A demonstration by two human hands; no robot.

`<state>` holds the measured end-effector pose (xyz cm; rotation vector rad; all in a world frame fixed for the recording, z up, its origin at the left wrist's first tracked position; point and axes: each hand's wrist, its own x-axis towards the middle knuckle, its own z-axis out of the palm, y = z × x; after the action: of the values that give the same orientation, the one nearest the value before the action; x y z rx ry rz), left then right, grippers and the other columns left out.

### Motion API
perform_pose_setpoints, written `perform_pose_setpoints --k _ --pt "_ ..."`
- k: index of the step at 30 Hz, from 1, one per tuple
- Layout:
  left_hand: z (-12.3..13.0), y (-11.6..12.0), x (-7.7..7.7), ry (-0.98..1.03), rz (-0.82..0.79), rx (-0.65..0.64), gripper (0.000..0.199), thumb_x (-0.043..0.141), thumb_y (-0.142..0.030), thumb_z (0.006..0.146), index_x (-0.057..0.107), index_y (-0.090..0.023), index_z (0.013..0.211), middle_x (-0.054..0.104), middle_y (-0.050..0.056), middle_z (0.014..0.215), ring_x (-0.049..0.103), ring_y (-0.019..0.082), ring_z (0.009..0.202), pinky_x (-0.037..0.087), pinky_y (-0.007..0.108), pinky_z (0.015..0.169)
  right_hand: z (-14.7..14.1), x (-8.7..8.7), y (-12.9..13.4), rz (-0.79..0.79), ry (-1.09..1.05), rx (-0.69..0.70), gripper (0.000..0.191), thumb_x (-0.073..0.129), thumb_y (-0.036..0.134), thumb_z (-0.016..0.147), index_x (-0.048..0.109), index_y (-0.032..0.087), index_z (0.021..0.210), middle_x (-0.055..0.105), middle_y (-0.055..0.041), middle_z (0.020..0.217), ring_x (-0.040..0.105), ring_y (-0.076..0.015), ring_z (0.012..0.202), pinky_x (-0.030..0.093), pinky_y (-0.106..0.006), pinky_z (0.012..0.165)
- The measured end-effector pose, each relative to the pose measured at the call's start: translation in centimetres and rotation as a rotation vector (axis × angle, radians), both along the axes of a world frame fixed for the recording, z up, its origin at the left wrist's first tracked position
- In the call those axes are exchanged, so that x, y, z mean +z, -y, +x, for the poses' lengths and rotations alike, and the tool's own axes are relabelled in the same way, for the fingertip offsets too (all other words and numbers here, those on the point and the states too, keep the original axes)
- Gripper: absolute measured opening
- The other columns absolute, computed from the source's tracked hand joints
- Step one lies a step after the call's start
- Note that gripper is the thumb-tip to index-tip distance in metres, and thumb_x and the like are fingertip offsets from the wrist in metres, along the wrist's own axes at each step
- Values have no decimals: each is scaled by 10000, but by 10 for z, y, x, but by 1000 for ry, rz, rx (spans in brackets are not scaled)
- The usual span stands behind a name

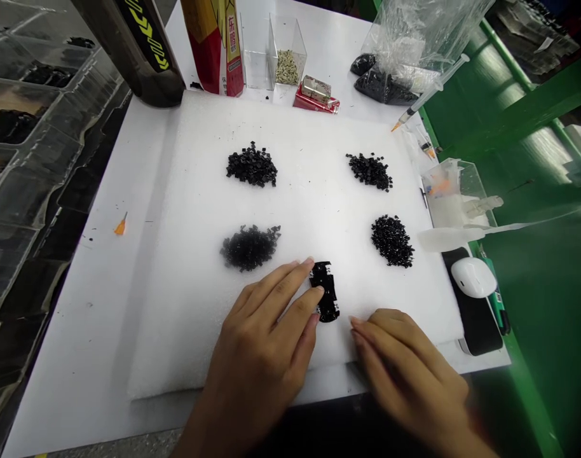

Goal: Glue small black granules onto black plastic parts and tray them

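A flat black plate with notched edges [327, 291] lies on the white foam sheet [314, 216]. Stretched out along its left edge, the fingers of my left hand [266, 334] rest against it, the index fingertip on top. My right hand [409, 369] is to the right of the plate, apart from it, with thumb and index finger pinched together. Whatever they may hold is too small to make out. Small black pieces lie in separate piles: upper left [251, 165], lower left [250, 247], upper right [370, 172] and lower right [392, 240].
A dark bottle [152, 83], a red-and-yellow box [218, 51] and a clear container of pale grains [287, 67] stand behind the foam. To the right are a syringe [428, 92], a squeeze bottle [443, 239], a white earbud case [473, 277] and a phone [478, 331]. An orange needle tip [121, 226] lies left.
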<state>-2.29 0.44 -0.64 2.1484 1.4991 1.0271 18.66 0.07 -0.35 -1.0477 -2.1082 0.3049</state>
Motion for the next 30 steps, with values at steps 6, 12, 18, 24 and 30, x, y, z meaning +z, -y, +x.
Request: perform_pose_setpoints --k 6,12,18,24,30 --pt "-4 4 8 279 12 16 271 620 -58 955 685 -169 1193 726 71 1253 654 188 1204 575 368 1023 -13 41 -38 -120 9 -85 361 602 55 985 668 253 1279 734 -42 1029 717 -186 879 618 -304 781" --pt "-4 12 9 489 22 142 210 524 -43 957 600 -168 807 600 10 734 583 123 718 486 294 610 -56 39 -94 -234 162 290 181 602 93 1000 684 206 1115 722 -28 1016 695 -163 864 595 -278 762" --pt "-4 13 5 451 55 173 252 543 -37 938 522 -176 728 499 -23 635 477 103 622 371 286 562 -73 21 -102 -240 294 351 157 576 76 990 684 136 1087 685 -81 1001 650 -211 896 583 -345 783" --pt "-4 10 5 445 19 171 243 547 -96 970 553 -174 739 554 -20 653 508 100 630 412 271 577 -79 20 -102 -112 382 355 120 551 74 991 665 104 1012 635 -86 920 604 -222 831 544 -348 701" --pt "-8 8 7 528 -74 337 134 578 -156 996 666 -168 895 662 -5 760 606 96 664 513 238 603 -68 29 -88 -164 343 287 94 511 130 1042 595 126 1084 610 -65 973 583 -181 840 497 -312 716"
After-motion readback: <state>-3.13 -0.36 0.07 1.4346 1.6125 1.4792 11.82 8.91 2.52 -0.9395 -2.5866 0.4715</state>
